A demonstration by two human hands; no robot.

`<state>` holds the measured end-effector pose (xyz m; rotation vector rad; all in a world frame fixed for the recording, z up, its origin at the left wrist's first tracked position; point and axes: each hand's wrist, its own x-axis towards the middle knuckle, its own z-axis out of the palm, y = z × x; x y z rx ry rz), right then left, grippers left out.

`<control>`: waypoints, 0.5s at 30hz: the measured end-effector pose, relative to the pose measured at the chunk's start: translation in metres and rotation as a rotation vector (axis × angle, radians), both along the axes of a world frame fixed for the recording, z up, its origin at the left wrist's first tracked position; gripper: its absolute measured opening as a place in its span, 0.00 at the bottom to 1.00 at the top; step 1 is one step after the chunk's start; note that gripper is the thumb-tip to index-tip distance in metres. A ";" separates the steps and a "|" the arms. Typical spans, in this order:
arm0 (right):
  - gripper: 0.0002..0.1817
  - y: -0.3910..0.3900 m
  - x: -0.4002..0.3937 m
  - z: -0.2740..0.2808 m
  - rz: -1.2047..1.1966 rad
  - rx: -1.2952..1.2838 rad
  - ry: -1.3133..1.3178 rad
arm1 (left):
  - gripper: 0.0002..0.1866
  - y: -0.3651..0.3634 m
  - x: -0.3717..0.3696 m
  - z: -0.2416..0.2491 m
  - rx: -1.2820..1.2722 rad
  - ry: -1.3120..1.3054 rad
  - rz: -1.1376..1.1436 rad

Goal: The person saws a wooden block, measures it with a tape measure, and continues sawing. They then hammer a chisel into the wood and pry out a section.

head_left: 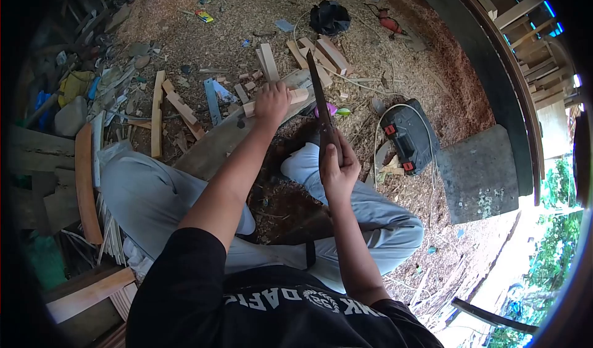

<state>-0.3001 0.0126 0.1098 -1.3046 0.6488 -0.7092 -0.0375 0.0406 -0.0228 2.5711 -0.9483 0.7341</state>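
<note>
My left hand [272, 103] is closed over a short pale wood block [299, 96], pressing it against a worn plank [207, 145] in front of my legs. The block's ends stick out on both sides of the hand. In my right hand [341, 174] is a long-bladed tool [320, 91] with a brown handle. Its dark, tapering blade points up and away from me, apart from the block. The angle hides whether the edge has teeth. A pale wood strip [268, 62] lies just beyond my left hand.
Wood offcuts [333, 54] lie ahead, with notched pieces [158, 114] to the left. A black toolbox [411, 136] with red latches sits at right, beside a cable and a grey sheet [479, 174]. A black bag [329, 18] rests farther off on the shavings-covered ground.
</note>
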 end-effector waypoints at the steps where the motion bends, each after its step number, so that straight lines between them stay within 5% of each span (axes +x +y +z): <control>1: 0.25 -0.002 0.000 -0.005 0.008 -0.012 0.008 | 0.12 -0.003 0.002 0.000 0.000 0.004 -0.002; 7: 0.24 -0.025 0.005 -0.027 0.062 -0.121 0.031 | 0.11 -0.012 0.003 0.018 0.023 0.154 -0.034; 9: 0.24 -0.035 0.010 -0.048 0.079 -0.149 0.026 | 0.10 -0.027 0.013 0.030 0.007 0.501 0.075; 15: 0.24 -0.045 0.029 -0.067 0.079 -0.118 0.075 | 0.09 -0.054 0.020 0.017 -0.153 0.479 0.351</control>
